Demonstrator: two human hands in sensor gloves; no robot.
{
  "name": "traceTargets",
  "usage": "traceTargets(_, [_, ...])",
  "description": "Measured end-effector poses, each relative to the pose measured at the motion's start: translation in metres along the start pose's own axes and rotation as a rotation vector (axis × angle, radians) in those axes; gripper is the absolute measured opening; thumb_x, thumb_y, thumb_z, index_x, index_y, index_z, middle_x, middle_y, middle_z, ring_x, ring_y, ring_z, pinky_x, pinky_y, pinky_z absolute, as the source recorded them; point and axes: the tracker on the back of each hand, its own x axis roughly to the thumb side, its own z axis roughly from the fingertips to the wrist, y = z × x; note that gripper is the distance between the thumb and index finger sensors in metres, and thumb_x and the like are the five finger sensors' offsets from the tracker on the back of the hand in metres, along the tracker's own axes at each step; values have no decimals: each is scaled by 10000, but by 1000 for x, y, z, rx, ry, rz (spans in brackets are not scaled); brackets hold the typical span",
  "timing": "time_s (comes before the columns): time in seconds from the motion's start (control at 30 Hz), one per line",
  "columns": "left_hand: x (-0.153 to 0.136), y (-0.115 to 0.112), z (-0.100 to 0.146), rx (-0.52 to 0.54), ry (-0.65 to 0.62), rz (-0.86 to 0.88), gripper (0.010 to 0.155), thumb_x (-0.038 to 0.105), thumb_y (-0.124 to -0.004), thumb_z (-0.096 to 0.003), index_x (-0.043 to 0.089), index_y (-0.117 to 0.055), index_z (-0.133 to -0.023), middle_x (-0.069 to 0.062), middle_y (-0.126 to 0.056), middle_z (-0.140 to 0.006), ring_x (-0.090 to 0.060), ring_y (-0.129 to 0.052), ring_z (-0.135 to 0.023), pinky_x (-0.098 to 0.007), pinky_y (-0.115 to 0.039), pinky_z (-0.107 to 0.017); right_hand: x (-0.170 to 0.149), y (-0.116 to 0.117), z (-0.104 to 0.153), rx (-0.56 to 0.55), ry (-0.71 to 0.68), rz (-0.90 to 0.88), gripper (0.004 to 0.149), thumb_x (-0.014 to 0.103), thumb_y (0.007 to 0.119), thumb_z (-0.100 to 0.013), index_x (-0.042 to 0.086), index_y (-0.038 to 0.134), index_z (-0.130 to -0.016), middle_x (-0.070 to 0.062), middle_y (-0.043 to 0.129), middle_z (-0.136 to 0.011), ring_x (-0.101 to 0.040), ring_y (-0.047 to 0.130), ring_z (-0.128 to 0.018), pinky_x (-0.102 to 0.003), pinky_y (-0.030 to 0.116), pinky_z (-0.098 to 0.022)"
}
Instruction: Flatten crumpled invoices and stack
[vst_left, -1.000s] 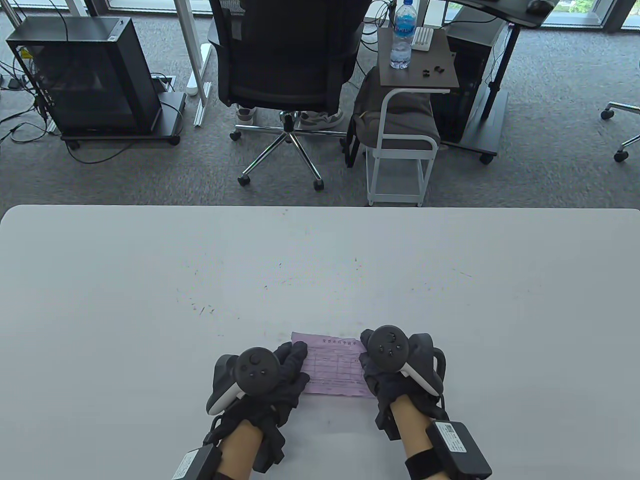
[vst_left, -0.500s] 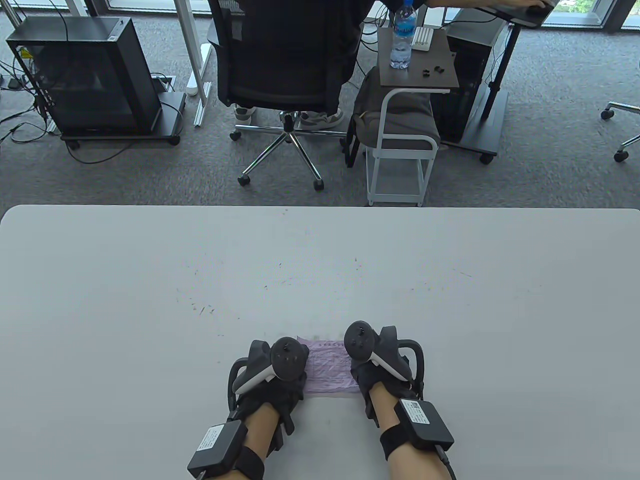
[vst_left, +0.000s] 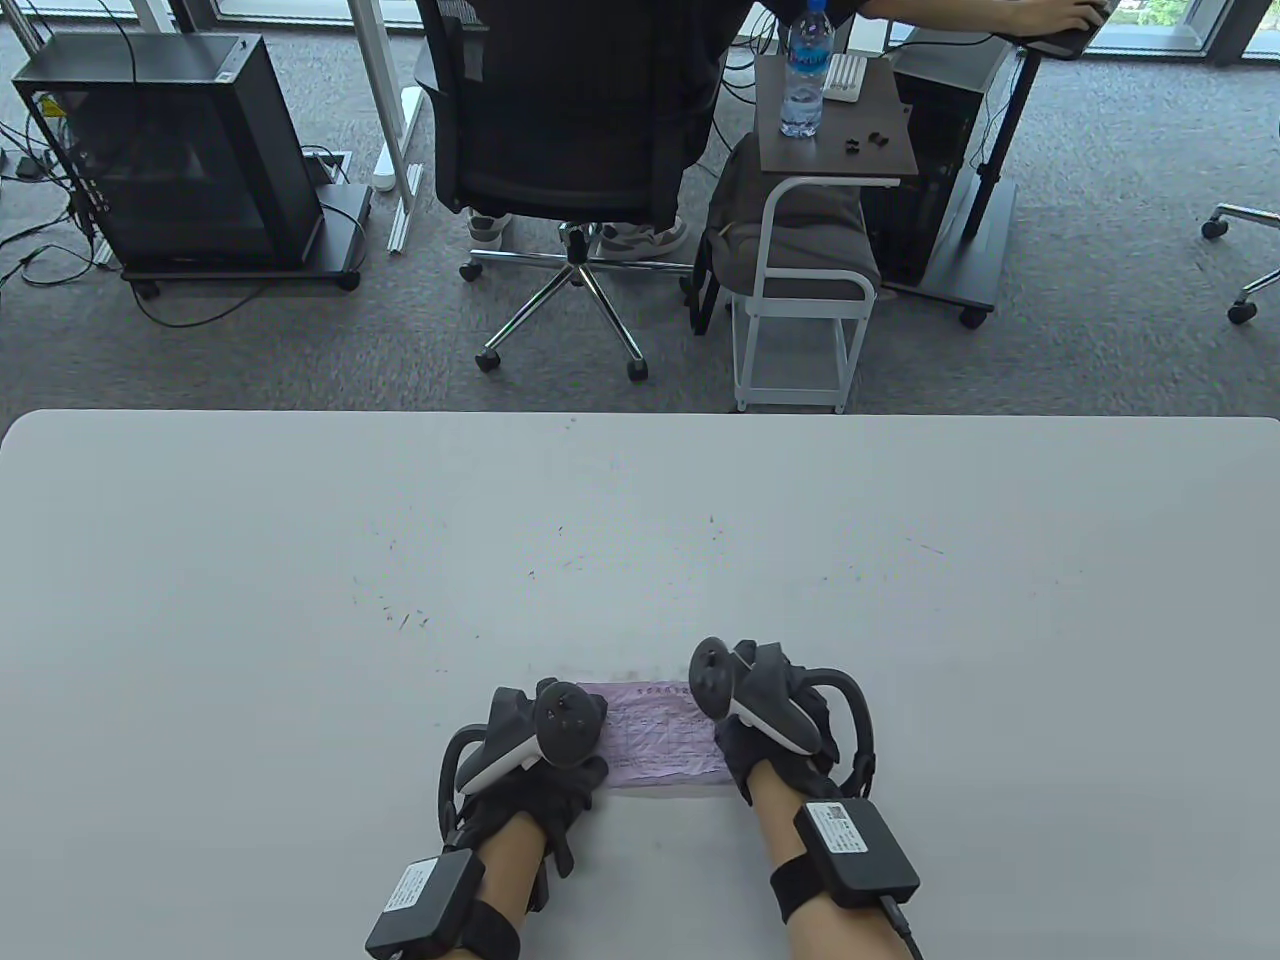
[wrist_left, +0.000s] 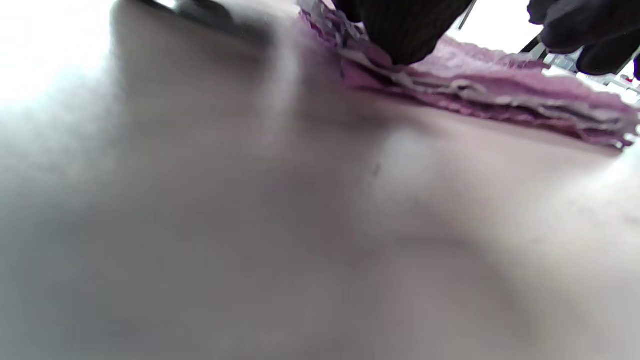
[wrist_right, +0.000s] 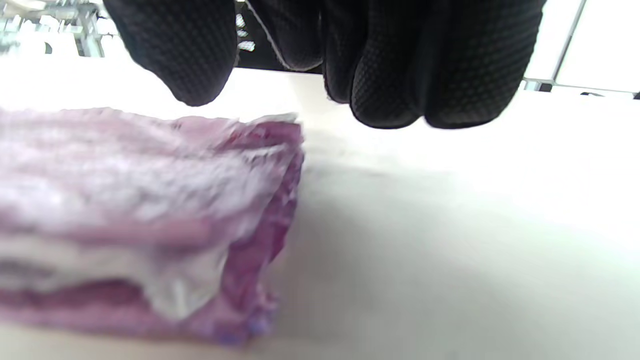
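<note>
A stack of wrinkled pink invoices (vst_left: 660, 740) lies flat on the white table (vst_left: 640, 540) near its front edge. My left hand (vst_left: 575, 770) stands at the stack's left end and my right hand (vst_left: 735, 745) at its right end, palms turned toward each other. In the left wrist view the stack (wrist_left: 475, 85) shows several layered sheets, and one left finger (wrist_left: 405, 30) rests on its left end. In the right wrist view the stack's right edge (wrist_right: 140, 200) lies just left of my hanging fingers (wrist_right: 425, 65), which are loose and hold nothing.
The table's far edge runs across the middle of the table view. Beyond it stand an office chair (vst_left: 570, 110) with a seated person, a small side table with a water bottle (vst_left: 806, 70), and a black computer case (vst_left: 170, 150).
Both hands lay flat on the paper's ends a second ago. They have since turned on edge and drawn inward against the stack's two sides.
</note>
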Motion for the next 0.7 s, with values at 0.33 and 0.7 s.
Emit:
traceTargets(0.33, [-22,17,19,206,13,374,565,240,-627,-600,26,-492,-1105,-298,-334,-1085,-579,-543,-976,-622,-624,-640,-62,27,43,82,147,-889,549,306,678,-572,5,524,-1004,-396,661,-949,-500,810,-760,-486,843,-460])
traceTargets(0.7, [-22,-1,17,144,18,813,604,297,-583,-629,-26,-430,-1116,-330,-284,-1078,-591,-456,-1002,-586,-598,-664,-33,28,52,13,-3,-676,540,313,681,-567,-9,556,-982,-368,725,-911,-455,862,-710,-450,872,-425])
